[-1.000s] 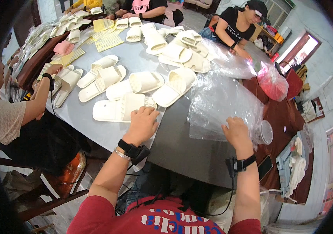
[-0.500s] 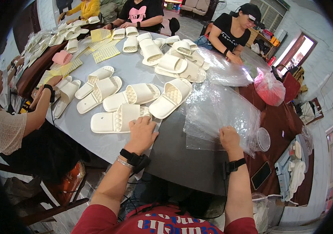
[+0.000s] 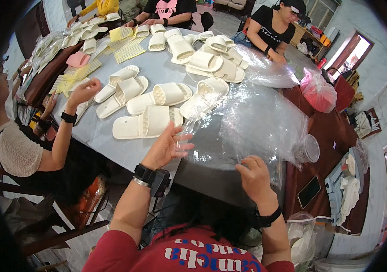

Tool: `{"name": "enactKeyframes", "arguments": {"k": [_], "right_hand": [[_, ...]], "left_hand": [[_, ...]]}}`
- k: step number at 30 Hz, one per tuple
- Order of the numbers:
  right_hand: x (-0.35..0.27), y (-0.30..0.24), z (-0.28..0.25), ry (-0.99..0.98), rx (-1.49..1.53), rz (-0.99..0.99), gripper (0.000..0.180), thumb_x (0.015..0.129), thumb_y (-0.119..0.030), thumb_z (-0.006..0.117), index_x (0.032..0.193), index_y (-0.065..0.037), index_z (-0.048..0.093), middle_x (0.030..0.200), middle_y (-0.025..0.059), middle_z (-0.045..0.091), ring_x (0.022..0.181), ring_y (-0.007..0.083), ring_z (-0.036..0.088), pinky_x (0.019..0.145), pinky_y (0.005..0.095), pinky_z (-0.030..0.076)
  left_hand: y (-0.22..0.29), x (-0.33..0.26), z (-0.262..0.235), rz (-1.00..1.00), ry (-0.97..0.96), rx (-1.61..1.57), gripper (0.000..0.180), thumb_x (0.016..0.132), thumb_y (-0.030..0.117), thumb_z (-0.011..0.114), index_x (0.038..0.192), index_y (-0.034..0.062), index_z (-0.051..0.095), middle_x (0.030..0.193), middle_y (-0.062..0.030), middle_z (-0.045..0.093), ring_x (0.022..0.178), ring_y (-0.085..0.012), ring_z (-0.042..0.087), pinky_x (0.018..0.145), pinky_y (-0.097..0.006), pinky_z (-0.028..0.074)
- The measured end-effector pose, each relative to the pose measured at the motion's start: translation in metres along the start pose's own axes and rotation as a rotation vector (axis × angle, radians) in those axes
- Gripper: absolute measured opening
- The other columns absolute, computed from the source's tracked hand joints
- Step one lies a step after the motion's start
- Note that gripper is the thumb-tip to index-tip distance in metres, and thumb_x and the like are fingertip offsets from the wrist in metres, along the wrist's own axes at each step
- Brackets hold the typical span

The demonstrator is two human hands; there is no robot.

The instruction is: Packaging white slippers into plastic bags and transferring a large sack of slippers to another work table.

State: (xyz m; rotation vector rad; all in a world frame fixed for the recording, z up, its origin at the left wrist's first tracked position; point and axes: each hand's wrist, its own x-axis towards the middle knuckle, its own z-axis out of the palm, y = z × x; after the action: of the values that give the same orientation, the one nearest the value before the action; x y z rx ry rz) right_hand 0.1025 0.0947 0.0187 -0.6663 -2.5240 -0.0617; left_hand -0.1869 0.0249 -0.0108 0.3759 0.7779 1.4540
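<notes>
The right hand (image 3: 254, 177) pinches the near edge of a clear bag (image 3: 209, 147), stretched above the bench (image 3: 209, 182) beside cream slippers (image 3: 155, 121); the left hand (image 3: 162, 147) is spread, fingers apart, at the bag's left edge; whether they touch, I cannot tell.

A head-worn fisheye looks down across the table (image 3: 200, 182).

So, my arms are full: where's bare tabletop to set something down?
Grey surface is bare between the yellow sheets and the front slippers; so is a dark strip along the near edge, below the clear plastic. Crowded: the far slipper pile and the plastic-covered right.
</notes>
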Motion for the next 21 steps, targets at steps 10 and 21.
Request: {"name": "enactKeyframes", "arguments": {"k": [10,21], "right_hand": [[-0.037,-0.014,-0.018,-0.180,-0.043,0.126,0.025,0.069,-0.010,0.064,0.094,-0.006,0.064,0.099,0.0132,0.059,0.100,0.0319,0.053,0.089,0.0442,0.041],[-0.025,-0.026,-0.020,-0.098,-0.015,0.165,0.037,0.074,-0.024,0.067,0.105,-0.006,0.058,0.104,0.0127,0.057,0.104,0.0306,0.051,0.089,0.0447,0.040]], "left_hand": [[-0.052,-0.003,0.010,0.100,0.086,0.217,0.018,0.092,0.024,0.055,0.101,0.0075,0.058,0.083,-0.0001,0.062,0.071,-0.0098,0.060,0.063,-0.021,0.045],[-0.047,-0.026,0.038,0.280,-0.025,0.427,0.019,0.094,0.021,0.051,0.094,0.0036,0.059,0.096,-0.0087,0.063,0.085,-0.0188,0.063,0.075,-0.029,0.050]]}}
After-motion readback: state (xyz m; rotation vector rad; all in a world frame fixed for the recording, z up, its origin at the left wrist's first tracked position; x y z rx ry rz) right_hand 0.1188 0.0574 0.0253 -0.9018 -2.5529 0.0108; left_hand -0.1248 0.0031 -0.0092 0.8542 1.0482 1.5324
